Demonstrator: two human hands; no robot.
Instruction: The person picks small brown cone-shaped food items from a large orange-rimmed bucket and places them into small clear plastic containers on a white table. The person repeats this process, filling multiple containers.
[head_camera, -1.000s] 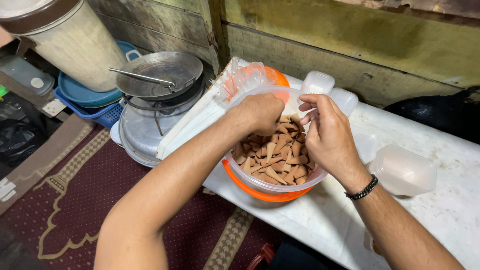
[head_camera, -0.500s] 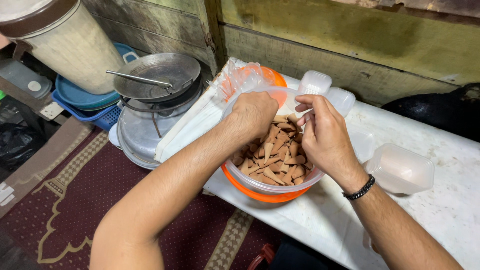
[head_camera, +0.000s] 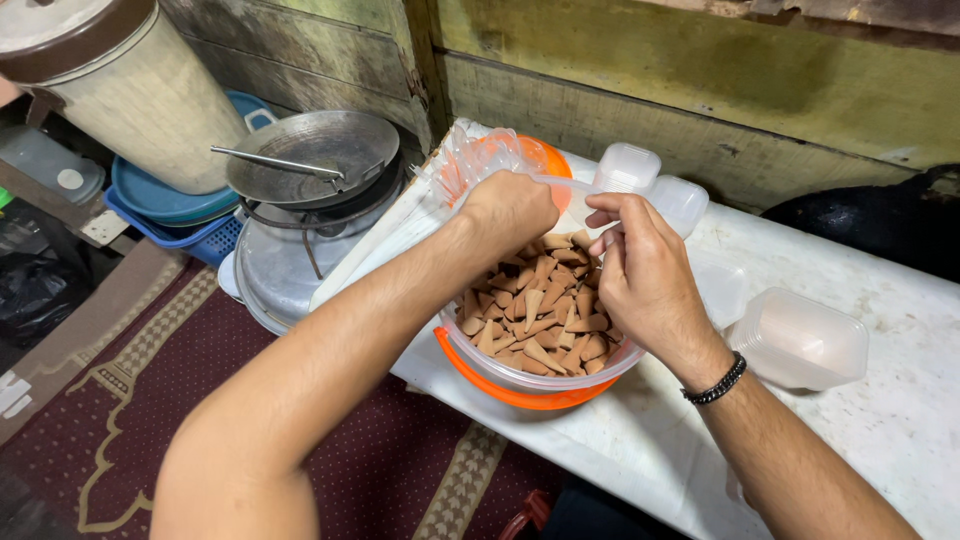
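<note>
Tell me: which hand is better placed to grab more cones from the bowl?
Probably right. The right hand hovers directly over the brown cones, fingers pointing down at them. The left hand sits at the bowl's far rim, gripping clear plastic.

- My left hand (head_camera: 512, 208) and right hand (head_camera: 645, 275) pinch a thin clear plastic bag (head_camera: 478, 160) above the bucket.
- The clear bucket (head_camera: 540, 375) with an orange rim stands upright on the white table, full of small brown cone-shaped pieces (head_camera: 535, 315).
</note>
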